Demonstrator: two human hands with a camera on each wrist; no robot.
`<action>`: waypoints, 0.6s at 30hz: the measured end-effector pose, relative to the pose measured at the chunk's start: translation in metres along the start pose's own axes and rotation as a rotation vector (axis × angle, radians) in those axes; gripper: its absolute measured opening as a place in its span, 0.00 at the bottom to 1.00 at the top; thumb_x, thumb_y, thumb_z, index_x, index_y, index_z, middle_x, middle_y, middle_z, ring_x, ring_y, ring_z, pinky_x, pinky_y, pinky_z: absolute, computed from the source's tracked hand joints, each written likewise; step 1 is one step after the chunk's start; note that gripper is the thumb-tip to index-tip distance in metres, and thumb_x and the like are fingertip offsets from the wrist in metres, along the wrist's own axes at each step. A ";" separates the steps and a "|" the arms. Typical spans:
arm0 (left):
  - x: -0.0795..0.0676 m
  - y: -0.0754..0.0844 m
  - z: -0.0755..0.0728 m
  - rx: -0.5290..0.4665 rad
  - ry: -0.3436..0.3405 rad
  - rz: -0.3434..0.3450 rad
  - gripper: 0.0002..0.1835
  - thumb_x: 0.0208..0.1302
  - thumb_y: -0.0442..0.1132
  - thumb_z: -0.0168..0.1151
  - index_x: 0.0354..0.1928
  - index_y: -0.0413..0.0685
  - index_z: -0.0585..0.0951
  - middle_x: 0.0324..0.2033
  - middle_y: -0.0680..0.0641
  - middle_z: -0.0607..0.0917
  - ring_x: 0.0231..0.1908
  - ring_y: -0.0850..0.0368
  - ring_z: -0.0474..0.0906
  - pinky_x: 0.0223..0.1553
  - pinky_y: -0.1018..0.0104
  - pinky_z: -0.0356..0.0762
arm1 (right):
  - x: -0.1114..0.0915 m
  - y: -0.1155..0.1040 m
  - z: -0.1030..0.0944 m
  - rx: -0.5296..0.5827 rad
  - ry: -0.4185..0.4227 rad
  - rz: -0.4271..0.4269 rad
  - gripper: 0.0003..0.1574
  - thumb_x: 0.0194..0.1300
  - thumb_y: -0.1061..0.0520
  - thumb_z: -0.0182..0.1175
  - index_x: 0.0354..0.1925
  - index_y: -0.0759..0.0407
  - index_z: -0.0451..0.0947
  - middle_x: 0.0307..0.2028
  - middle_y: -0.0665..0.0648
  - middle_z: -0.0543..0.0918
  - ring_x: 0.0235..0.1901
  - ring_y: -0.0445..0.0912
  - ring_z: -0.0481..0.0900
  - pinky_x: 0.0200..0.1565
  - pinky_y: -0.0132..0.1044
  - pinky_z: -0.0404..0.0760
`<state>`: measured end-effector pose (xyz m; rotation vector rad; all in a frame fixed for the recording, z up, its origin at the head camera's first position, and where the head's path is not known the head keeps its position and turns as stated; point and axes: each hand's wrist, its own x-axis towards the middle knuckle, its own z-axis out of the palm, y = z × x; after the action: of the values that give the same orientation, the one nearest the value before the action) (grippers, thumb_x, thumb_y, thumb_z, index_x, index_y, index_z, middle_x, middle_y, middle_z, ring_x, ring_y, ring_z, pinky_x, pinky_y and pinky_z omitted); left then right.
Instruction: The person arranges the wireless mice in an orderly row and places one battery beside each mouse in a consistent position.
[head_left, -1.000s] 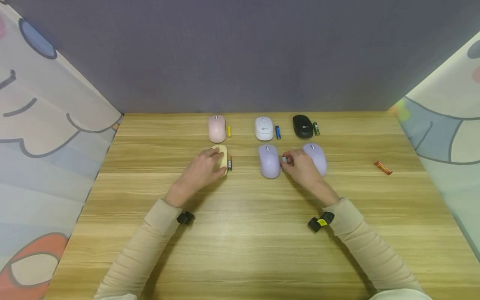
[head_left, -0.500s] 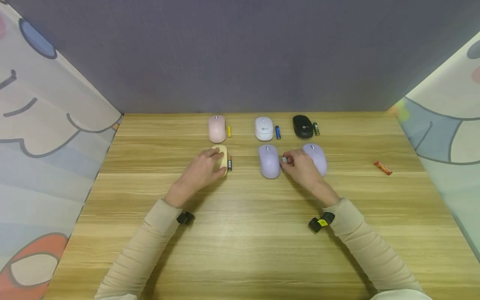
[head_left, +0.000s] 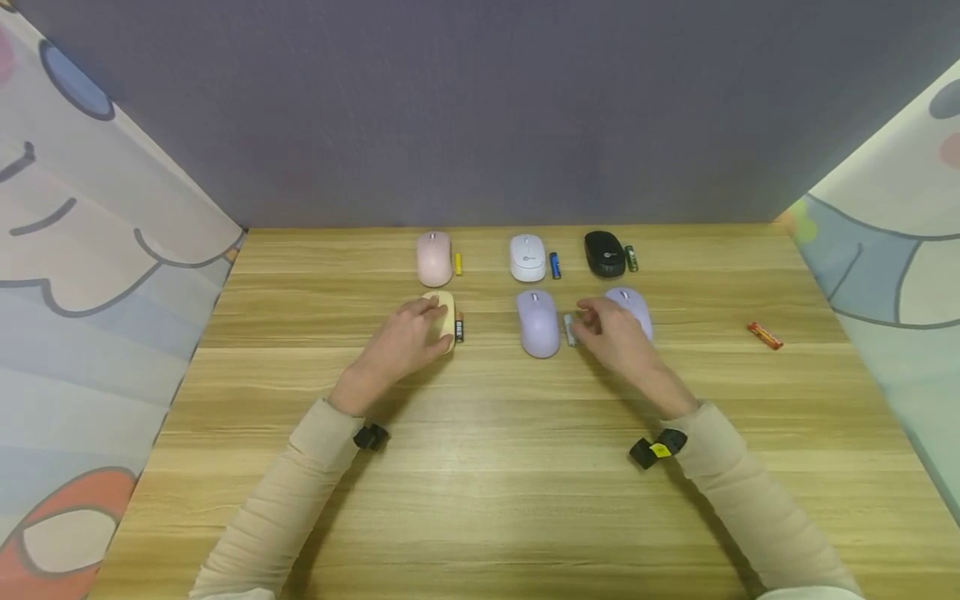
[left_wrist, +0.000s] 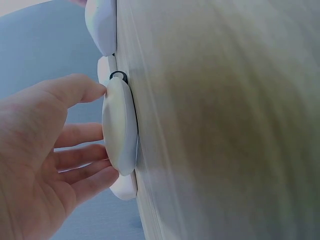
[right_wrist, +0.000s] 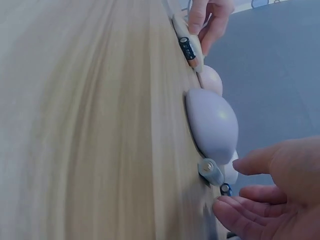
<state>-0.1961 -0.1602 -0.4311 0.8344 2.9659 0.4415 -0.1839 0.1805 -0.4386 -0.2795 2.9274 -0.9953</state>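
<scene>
My left hand (head_left: 401, 337) rests on a pale yellow mouse (left_wrist: 119, 127), thumb and fingertips touching its top and edges. A black and copper battery (head_left: 460, 327) lies along that mouse's right side. My right hand (head_left: 615, 337) is just right of a light grey battery (head_left: 570, 330), with a gap between thumb and fingers (right_wrist: 255, 192). The grey battery lies on the table beside a lilac mouse (head_left: 538, 323); in the right wrist view its end (right_wrist: 211, 171) shows near the thumb, apart from it. A second lilac mouse (head_left: 632, 308) is partly hidden behind the right hand.
At the back stand a pink mouse (head_left: 434, 259) with a yellow battery (head_left: 458, 264), a white mouse (head_left: 528, 257) with a blue battery (head_left: 555, 266), and a black mouse (head_left: 604, 254) with a green battery (head_left: 632, 258). A red battery (head_left: 766, 335) lies alone at right.
My right hand has let go of the grey battery and moved slightly right, leaving it upright in line beside the lilac mouse. My left hand has stayed on the yellow mouse.
</scene>
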 end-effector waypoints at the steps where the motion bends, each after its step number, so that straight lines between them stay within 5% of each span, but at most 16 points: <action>1: 0.000 0.000 0.000 0.000 -0.002 -0.002 0.30 0.69 0.46 0.68 0.65 0.32 0.77 0.67 0.28 0.75 0.67 0.33 0.73 0.71 0.43 0.69 | -0.001 0.001 -0.002 0.000 0.010 -0.018 0.26 0.72 0.59 0.63 0.61 0.74 0.75 0.44 0.69 0.85 0.41 0.59 0.84 0.46 0.53 0.86; 11: 0.000 -0.002 0.002 0.000 -0.004 -0.005 0.30 0.69 0.46 0.68 0.65 0.32 0.77 0.67 0.29 0.74 0.67 0.33 0.72 0.72 0.43 0.68 | -0.015 0.015 -0.015 -0.015 0.108 -0.209 0.23 0.68 0.64 0.67 0.58 0.74 0.77 0.38 0.65 0.85 0.34 0.53 0.82 0.37 0.43 0.84; 18: -0.001 -0.001 0.001 -0.008 0.002 -0.003 0.30 0.69 0.46 0.68 0.65 0.32 0.77 0.67 0.29 0.75 0.67 0.33 0.73 0.72 0.43 0.68 | -0.026 0.025 -0.029 -0.016 0.161 -0.224 0.21 0.68 0.65 0.66 0.57 0.72 0.78 0.40 0.66 0.84 0.35 0.55 0.83 0.37 0.48 0.84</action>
<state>-0.1958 -0.1611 -0.4327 0.8292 2.9650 0.4537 -0.1650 0.2218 -0.4313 -0.5642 3.1026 -1.0678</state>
